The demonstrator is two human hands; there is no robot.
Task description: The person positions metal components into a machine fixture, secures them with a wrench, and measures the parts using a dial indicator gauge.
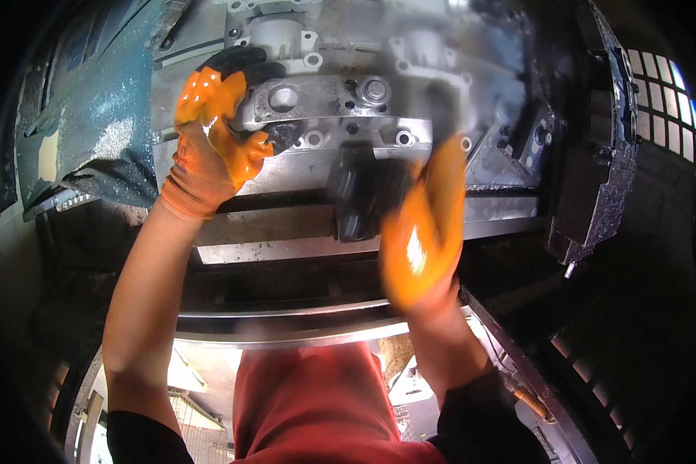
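My left hand (218, 139), in an orange glove with black fingertips, curls around the left end of a flat metal bar (317, 99) with a round hole. Its fingers lie along the upper edge, its thumb below. A bolt (373, 92) stands at the bar's right part. My right hand (421, 232), in a matching glove, is smeared by motion to the right of the bar. Its fingers point away from me, and whether they hold anything is unclear. Beside it is a blurred black block-shaped object (356, 197); I cannot tell whether the hand touches it.
Grey cast metal parts (278, 42) with bolt holes sit behind the bar on a metal fixture. At left hangs a bluish panel (108, 108) speckled with shiny chips. A dark machine housing (591, 185) stands at right. A metal ledge (286, 329) runs in front of me.
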